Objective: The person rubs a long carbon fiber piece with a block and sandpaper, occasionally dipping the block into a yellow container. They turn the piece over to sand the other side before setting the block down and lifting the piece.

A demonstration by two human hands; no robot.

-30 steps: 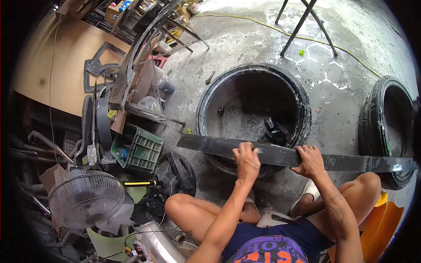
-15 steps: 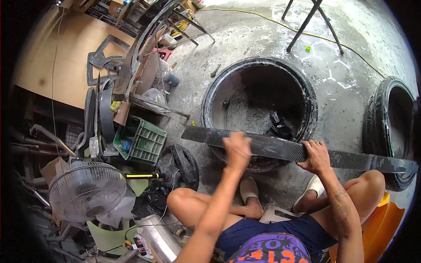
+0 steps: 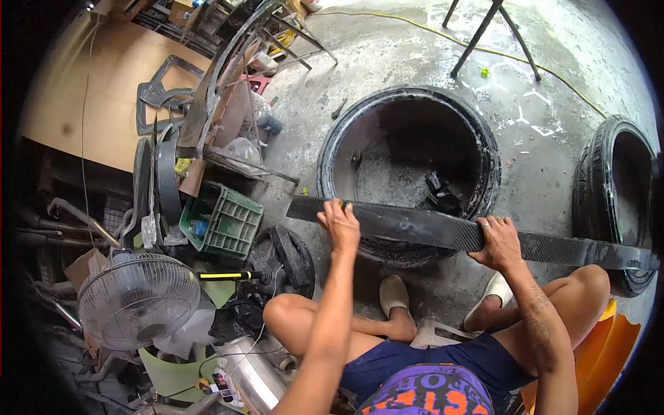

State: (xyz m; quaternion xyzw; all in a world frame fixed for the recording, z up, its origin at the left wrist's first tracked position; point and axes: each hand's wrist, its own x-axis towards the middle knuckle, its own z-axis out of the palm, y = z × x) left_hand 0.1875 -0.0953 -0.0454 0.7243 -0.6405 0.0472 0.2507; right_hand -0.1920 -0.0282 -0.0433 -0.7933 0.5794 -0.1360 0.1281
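A long, dark strip (image 3: 415, 227) with a carbon-fibre weave lies across the near rim of a large tire (image 3: 490, 162) on the floor. Its right end rests over a second tire (image 3: 596, 187). My left hand (image 3: 339, 227) presses on the strip near its left end, fingers curled over the top. Something small and dark shows at those fingertips, too little to name. My right hand (image 3: 499, 243) is clamped around the strip to the right of the big tire, thumb on the near edge. Dull pale smears mark the strip's surface between my hands.
A dark object (image 3: 440, 194) lies inside the big tire. To my left stand a fan (image 3: 138, 301), a green crate (image 3: 232, 220) and a metal cylinder (image 3: 250, 373). A yellow cable (image 3: 477, 47) crosses the floor near a metal stand (image 3: 477, 41). An orange panel (image 3: 612, 360) is at my right.
My left hand has slid left along the strip, from over the tire's middle toward the strip's left end. My right hand keeps its grip in nearly the same place.
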